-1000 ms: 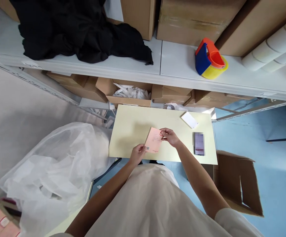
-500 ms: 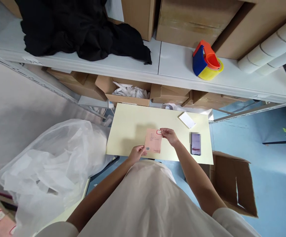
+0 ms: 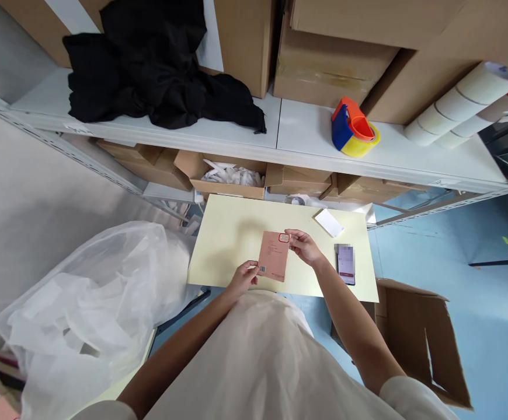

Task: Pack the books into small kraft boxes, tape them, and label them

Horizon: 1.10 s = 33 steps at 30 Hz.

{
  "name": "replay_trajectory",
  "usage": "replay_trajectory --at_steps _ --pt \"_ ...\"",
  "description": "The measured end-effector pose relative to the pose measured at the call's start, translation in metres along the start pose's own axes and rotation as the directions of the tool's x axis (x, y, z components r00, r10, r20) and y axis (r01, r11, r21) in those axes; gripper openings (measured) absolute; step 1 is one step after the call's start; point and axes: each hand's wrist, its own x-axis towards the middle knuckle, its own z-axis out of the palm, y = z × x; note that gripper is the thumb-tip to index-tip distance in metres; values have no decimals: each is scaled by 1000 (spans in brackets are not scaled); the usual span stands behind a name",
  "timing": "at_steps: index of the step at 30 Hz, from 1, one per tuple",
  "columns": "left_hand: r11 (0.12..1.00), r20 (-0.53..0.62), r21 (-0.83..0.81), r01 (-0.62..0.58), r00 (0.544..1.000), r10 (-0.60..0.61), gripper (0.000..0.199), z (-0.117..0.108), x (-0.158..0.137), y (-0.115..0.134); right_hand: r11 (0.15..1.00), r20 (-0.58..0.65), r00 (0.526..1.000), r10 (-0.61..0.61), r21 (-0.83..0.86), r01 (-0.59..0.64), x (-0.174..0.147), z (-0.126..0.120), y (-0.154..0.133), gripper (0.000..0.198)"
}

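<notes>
A flat pink packet with printed lines, a barcode at its lower left and a red-bordered label at its upper right is held over the pale yellow table. My left hand pinches its lower left corner. At the upper right corner, by the label, the fingers of my right hand grip the edge. Whether it is a booklet or an envelope I cannot tell. To the right on the table lie a small white box and a phone with its screen lit.
Behind the table, a shelf bears black cloth, a tape dispenser and tape rolls. Below it, an open carton holds white pieces. A clear plastic bag stands left; an open cardboard box is at right.
The view has tilted up a little, so the shelf and table appear lower. Both hands keep hold of the pink packet, which looks slightly more tilted.
</notes>
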Motion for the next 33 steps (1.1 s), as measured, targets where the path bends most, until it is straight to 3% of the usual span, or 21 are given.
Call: replay_trajectory --at_steps 3,7,10,16,21,24,27,33 --pt "986 143 -154 58 989 -36 39 10 -7 7 999 68 997 -26 -42 29 -1 6 -12 48" --pt "968 224 -164 188 963 -149 34 24 -11 10 995 165 981 102 -36 -97 -3 8 -11 44" --pt "976 184 -86 199 966 -180 37 25 -11 8 991 137 981 135 0 -137 -4 5 -4 34" --pt "965 -1 -249 78 997 -81 47 -2 -14 9 976 51 976 211 -67 -207 -2 0 1 38" --pt "994 -96 24 -103 990 105 47 -11 -14 11 978 -28 980 196 -68 -197 -2 10 4 43" --pt "993 -151 -21 -117 982 112 49 -11 -11 8 988 -48 988 146 -32 -148 -15 16 13 47" --pt "990 -159 -81 -116 982 102 50 -12 -8 5 979 -70 985 159 -116 -166 -36 21 29 50" --pt "983 -130 103 -149 978 162 57 -20 -1 -3 966 -193 979 64 -233 -109 -57 33 59 57"
